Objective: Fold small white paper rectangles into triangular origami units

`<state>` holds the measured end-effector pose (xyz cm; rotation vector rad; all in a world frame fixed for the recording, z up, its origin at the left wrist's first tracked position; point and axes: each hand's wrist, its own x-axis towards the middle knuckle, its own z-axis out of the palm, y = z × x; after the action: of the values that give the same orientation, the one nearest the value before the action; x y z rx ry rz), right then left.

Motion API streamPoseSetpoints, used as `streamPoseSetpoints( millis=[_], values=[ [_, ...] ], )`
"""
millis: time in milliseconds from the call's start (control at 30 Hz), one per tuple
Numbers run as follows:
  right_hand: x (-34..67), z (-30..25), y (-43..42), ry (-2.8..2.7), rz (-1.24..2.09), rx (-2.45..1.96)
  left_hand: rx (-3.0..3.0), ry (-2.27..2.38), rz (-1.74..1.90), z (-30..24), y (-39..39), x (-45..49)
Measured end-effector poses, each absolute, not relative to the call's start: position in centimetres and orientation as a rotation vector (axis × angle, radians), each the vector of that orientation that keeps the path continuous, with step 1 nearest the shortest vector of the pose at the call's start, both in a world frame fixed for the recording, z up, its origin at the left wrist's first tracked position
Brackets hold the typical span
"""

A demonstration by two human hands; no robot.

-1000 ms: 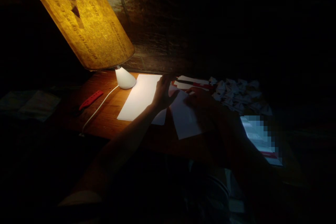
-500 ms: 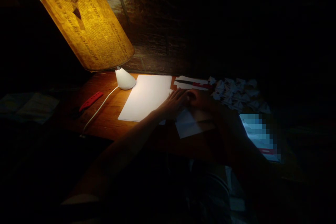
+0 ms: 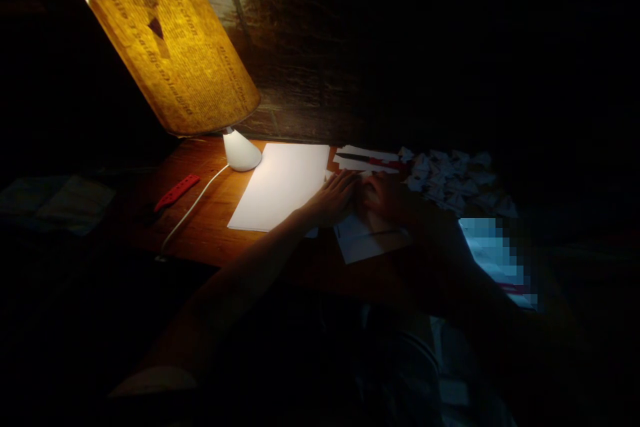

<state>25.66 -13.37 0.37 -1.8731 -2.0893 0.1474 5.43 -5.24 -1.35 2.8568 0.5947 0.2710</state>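
In dim lamp light my left hand (image 3: 334,198) lies flat, fingers stretched out, on a white sheet of paper (image 3: 365,243) that looks folded over on the wooden desk (image 3: 210,227). My right hand (image 3: 384,200) presses on the same sheet just to the right, touching my left; it is in shadow and its fingers look curled down on the paper. A stack of plain white paper (image 3: 283,183) lies directly left of my hands.
A white-based lamp (image 3: 241,150) with a yellow printed shade (image 3: 180,57) stands at the back left, its cord (image 3: 190,210) trailing forward. A red ruler-like strip (image 3: 176,192) lies left. Several small folded paper pieces (image 3: 450,180) are heaped at the right; paper strips (image 3: 367,157) and a blurred bright sheet (image 3: 495,257) are nearby.
My left hand came down from a raised position onto the sheet, the sheet got folded shorter, and both hands now rest pressed together on it.
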Motion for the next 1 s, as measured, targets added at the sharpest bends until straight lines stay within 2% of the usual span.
streamPoseSetpoints(
  millis=[200, 633, 867, 1000],
  values=[
    [26.4, -0.9, -14.6, -2.197, 0.095, -1.647, 2.858, 0.632, 0.264, -1.1, -5.2, 5.5],
    [26.3, -1.0, -15.9, -2.167, 0.123, -1.593, 2.805, 0.716, 0.343, -1.5, -3.4, 4.6],
    [26.5, -1.1, -16.0, -2.2, 0.11, -1.601, 2.79, 0.816, 0.261, -1.1, -3.3, 4.3],
    [26.2, -0.6, -16.1, -2.229, 0.12, -1.608, 2.895, 0.717, 0.38, -0.5, -3.8, 4.3]
  ],
)
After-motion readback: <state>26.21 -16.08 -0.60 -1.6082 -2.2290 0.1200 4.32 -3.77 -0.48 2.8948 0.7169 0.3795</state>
